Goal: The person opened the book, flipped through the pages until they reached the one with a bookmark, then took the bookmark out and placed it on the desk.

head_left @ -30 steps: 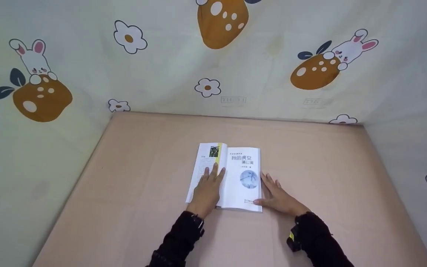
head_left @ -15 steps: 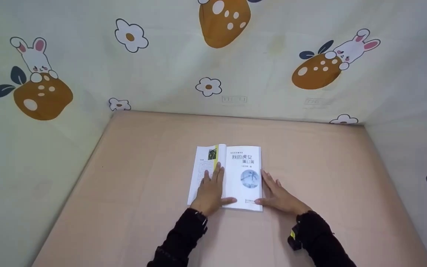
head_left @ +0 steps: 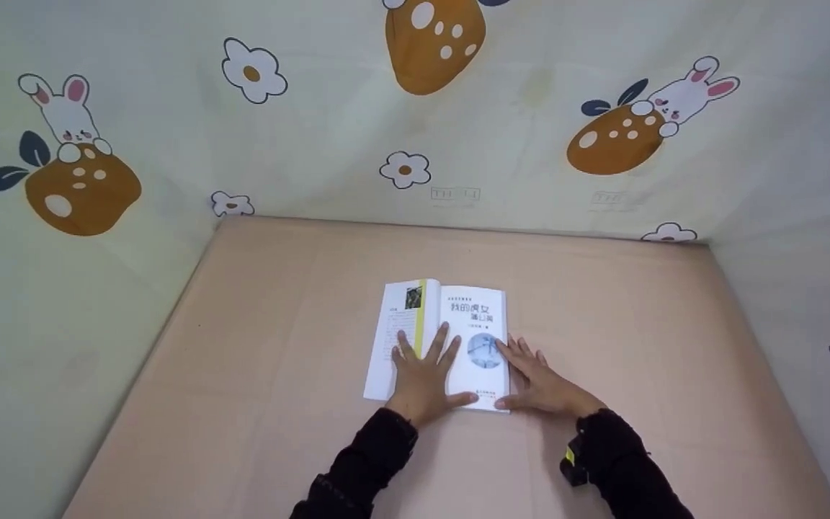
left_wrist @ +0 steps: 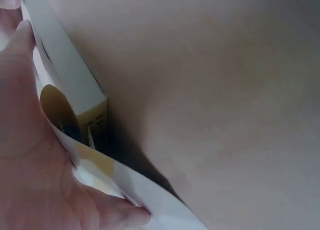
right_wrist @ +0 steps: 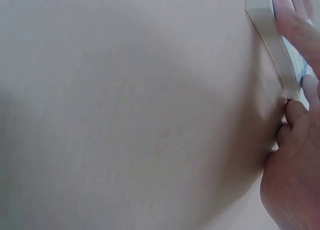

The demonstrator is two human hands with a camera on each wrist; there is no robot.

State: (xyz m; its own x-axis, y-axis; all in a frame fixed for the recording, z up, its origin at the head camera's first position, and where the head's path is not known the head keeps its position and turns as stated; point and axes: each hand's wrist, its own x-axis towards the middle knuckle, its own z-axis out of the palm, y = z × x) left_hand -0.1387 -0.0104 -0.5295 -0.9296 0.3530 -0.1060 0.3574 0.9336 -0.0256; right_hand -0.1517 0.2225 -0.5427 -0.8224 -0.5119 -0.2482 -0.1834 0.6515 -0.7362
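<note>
Scene: While both hands lie on it, the book (head_left: 444, 339) rests open and flat on the desk (head_left: 256, 346), about midway between the left and right edges and somewhat nearer the front edge than the back.
Left hand: the left hand (head_left: 426, 375) lies palm down across the spine gutter, fingers spread and straight, the thumb reaching onto the title page; the flat pressure appears to keep the cover and first leaves from springing shut.
Right hand: the right hand (head_left: 537, 382) lies along the book's right edge, fingers straight, their tips over the margin, the thumb at the near right corner; it seems to steady the page block there.
Left wrist view: the cover (left_wrist: 125, 185) bows up under the palm, a gap showing beneath it.
Surround: printed cloth (head_left: 415, 122) hangs behind the back edge.
</note>
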